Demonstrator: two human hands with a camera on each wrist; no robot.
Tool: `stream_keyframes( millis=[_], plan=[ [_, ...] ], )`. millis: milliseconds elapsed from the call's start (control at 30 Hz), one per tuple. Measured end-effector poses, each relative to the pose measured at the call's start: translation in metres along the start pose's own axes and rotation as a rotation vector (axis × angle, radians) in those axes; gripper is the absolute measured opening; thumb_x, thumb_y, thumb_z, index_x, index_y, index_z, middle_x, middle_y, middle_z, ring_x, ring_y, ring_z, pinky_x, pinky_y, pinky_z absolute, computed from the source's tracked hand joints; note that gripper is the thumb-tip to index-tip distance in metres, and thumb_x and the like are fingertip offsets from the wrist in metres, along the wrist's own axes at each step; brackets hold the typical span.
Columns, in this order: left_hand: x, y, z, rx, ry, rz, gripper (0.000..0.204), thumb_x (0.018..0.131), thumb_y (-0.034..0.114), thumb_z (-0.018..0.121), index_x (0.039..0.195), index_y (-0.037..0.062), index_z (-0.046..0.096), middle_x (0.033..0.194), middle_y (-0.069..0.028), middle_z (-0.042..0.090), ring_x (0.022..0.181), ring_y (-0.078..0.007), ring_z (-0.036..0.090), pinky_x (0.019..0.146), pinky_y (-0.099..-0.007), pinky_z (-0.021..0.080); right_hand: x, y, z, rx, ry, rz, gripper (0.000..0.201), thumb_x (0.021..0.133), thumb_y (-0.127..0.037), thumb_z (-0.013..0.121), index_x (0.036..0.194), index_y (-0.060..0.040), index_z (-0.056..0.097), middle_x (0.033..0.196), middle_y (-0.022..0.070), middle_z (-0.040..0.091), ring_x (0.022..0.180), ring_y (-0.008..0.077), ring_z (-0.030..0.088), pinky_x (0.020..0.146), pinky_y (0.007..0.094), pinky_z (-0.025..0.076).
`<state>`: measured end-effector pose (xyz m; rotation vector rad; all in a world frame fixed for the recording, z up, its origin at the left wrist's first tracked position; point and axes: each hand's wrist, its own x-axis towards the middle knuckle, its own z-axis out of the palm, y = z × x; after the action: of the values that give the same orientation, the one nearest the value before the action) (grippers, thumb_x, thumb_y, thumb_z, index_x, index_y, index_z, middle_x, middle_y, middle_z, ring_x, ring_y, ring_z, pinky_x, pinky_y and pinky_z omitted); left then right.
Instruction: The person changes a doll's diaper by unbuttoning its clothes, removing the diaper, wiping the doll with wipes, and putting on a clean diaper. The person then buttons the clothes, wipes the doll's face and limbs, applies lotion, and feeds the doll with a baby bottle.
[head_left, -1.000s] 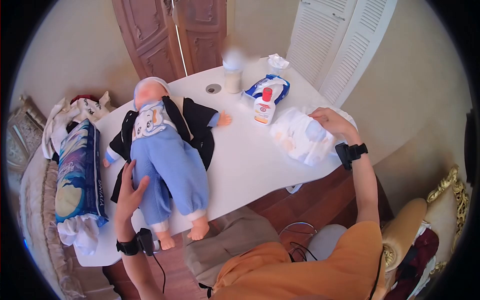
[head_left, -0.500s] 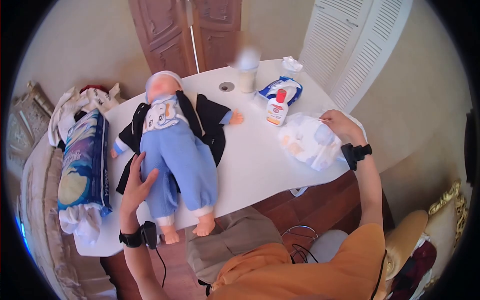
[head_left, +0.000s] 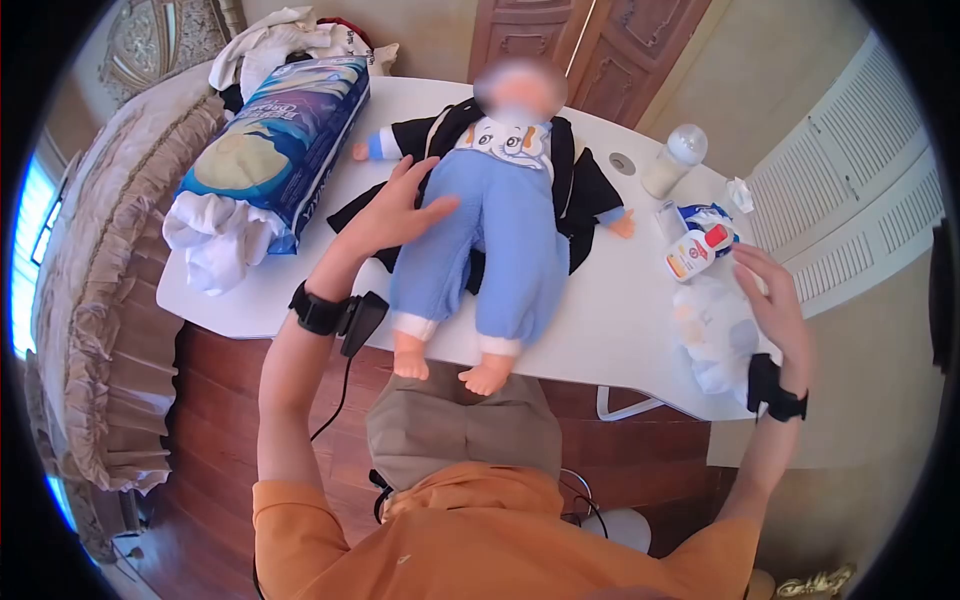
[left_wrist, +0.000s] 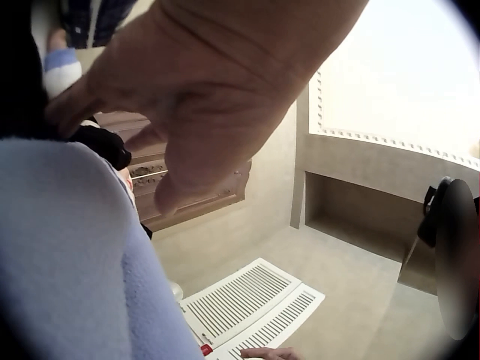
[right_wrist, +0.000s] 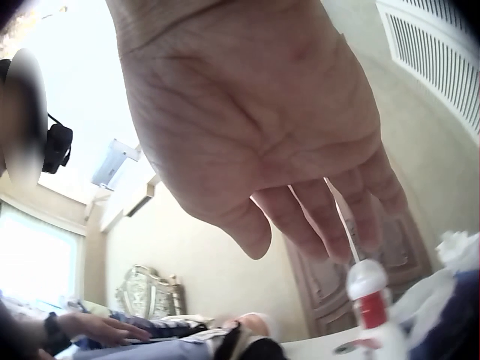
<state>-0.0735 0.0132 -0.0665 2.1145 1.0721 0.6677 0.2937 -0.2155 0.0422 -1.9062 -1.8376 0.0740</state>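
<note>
A doll in blue trousers and a black open jacket lies on its back on the white table, feet toward the person. My left hand is at the doll's hip, fingers loosely spread beside the blue trousers. At the table's right side, my right hand is held over the edge of a white printed diaper, holding nothing. Its palm and extended fingers show in the right wrist view. Just beyond its fingertips stands a white lotion bottle with a red cap.
A blue wipes pack lies behind the lotion bottle, with a baby bottle farther back. To the left is a large blue diaper package, white material bulging from its open end. A round hole is set in the tabletop.
The head view has swung left, shifting everything rightward. My right hand has come off the diaper and its fingers have straightened. My left hand stays by the doll's hip.
</note>
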Motion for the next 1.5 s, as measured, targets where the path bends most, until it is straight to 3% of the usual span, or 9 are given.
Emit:
stream_keyframes(
  millis=[167,300,400,633,767,967,1133,1367,1500],
  plan=[
    [0.029,-0.017,-0.004,-0.03,0.137,-0.03,0.061,0.076,0.036,0.061,0.123,0.0024,0.039,0.119,-0.0219,0.045,0.1,-0.027,0.051,0.083,-0.0337,0.042,0.064,-0.047,0.079,0.123,-0.088,-0.139,0.029,0.079,-0.017,0.058,0.096,0.0064,0.056,0.09,0.0163,0.06,0.084,0.025,0.057,0.077,0.0313,0.043],
    [0.07,-0.03,-0.003,-0.024,0.393,0.009,0.051,0.068,0.025,0.064,0.107,-0.0047,0.05,0.1,-0.0209,0.057,0.094,-0.0293,0.055,0.084,-0.0333,0.042,0.132,-0.037,0.163,0.358,0.078,0.067,0.032,0.073,-0.019,0.062,0.09,0.0084,0.057,0.072,0.0134,0.06,0.067,0.0185,0.058,0.061,0.028,0.046],
    [0.105,-0.051,0.002,-0.1,0.358,0.004,0.054,0.069,0.018,0.066,0.114,-0.0031,0.045,0.102,-0.0185,0.056,0.086,-0.0231,0.057,0.073,-0.032,0.047,0.162,-0.048,0.187,0.551,0.094,0.421,0.03,0.067,-0.019,0.064,0.082,0.0059,0.057,0.069,0.0108,0.059,0.064,0.0179,0.057,0.059,0.0279,0.045],
    [0.102,-0.04,0.0,-0.058,0.09,-0.17,0.055,0.068,0.03,0.064,0.111,-0.0021,0.049,0.087,-0.012,0.059,0.08,-0.0193,0.057,0.075,-0.0287,0.044,0.165,-0.044,0.199,0.626,0.017,0.558,0.021,0.066,-0.02,0.062,0.072,-0.0008,0.054,0.063,0.0068,0.054,0.056,0.0146,0.053,0.046,0.0273,0.04],
    [0.1,-0.048,0.01,-0.031,0.168,-0.219,0.047,0.069,0.033,0.062,0.1,-0.0014,0.054,0.083,-0.0109,0.059,0.079,-0.0189,0.057,0.073,-0.0279,0.044,0.156,-0.042,0.201,0.599,0.028,0.551,0.021,0.066,-0.019,0.061,0.07,-0.0002,0.053,0.063,0.0074,0.054,0.056,0.015,0.053,0.046,0.0279,0.041],
    [0.094,-0.054,0.006,-0.035,0.062,-0.112,0.035,0.072,0.029,0.06,0.085,-0.0032,0.056,0.072,-0.0097,0.057,0.069,-0.0185,0.055,0.063,-0.0292,0.042,0.146,-0.032,0.209,0.295,-0.169,0.446,0.031,0.067,-0.018,0.059,0.085,0.0073,0.053,0.082,0.0181,0.059,0.078,0.0269,0.059,0.066,0.032,0.047],
    [0.091,-0.053,0.004,0.018,0.125,-0.138,0.03,0.072,0.026,0.06,0.082,-0.0022,0.054,0.07,-0.0086,0.055,0.065,-0.0162,0.053,0.06,-0.0278,0.042,0.148,-0.014,0.22,0.379,-0.065,0.38,0.057,0.071,-0.014,0.056,0.118,0.0112,0.038,0.116,0.0287,0.044,0.112,0.0341,0.042,0.095,0.0335,0.032],
    [0.092,-0.062,0.017,0.033,0.155,-0.081,0.036,0.074,0.027,0.059,0.092,-0.0034,0.053,0.077,-0.0133,0.058,0.072,-0.0189,0.057,0.064,-0.0313,0.045,0.138,-0.043,0.206,0.181,0.042,0.324,0.05,0.07,-0.014,0.057,0.112,0.0096,0.042,0.11,0.0276,0.048,0.105,0.0366,0.046,0.091,0.037,0.035],
    [0.072,-0.049,0.015,0.174,0.235,0.072,0.043,0.069,0.024,0.058,0.1,-0.0055,0.051,0.085,-0.023,0.057,0.083,-0.0331,0.057,0.075,-0.0381,0.044,0.148,-0.053,0.213,0.106,0.398,-0.055,0.047,0.07,-0.012,0.057,0.111,0.0063,0.042,0.106,0.0234,0.045,0.101,0.0367,0.042,0.091,0.0391,0.033]
  ],
)
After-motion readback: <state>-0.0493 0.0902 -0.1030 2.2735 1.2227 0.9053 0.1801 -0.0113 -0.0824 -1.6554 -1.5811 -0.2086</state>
